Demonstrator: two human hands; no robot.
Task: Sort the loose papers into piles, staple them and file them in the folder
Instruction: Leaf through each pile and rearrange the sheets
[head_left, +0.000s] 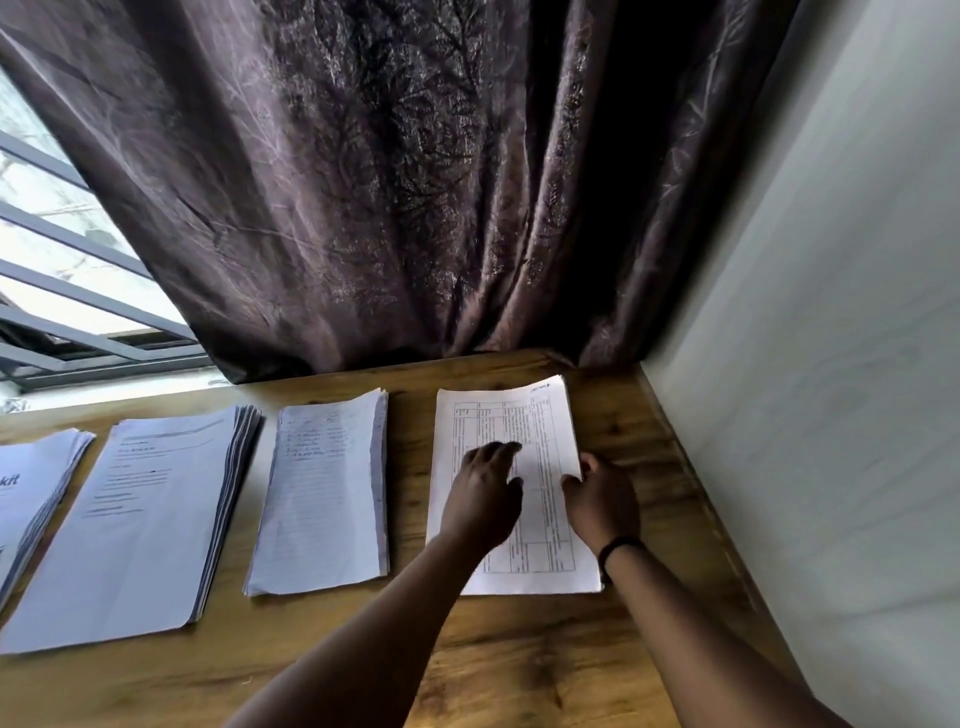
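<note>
Near the table's (519, 660) far right corner, my left hand (485, 499) presses flat-fingered on the thin, floppy paper pile (540, 415); my right hand (602, 499) pinches its right edge, the best hold.

Four piles of paper (317, 493) are lying in a row on one wooden table (519, 660), running from nine o'clock to three o'clock. Two hands (483, 499) are showing. One dark curtain (395, 182) is hanging at twelve o'clock.

left hand (483, 499) flat on table sheet (545, 415) | right hand (602, 499) at its right edge | three piles left
</note>
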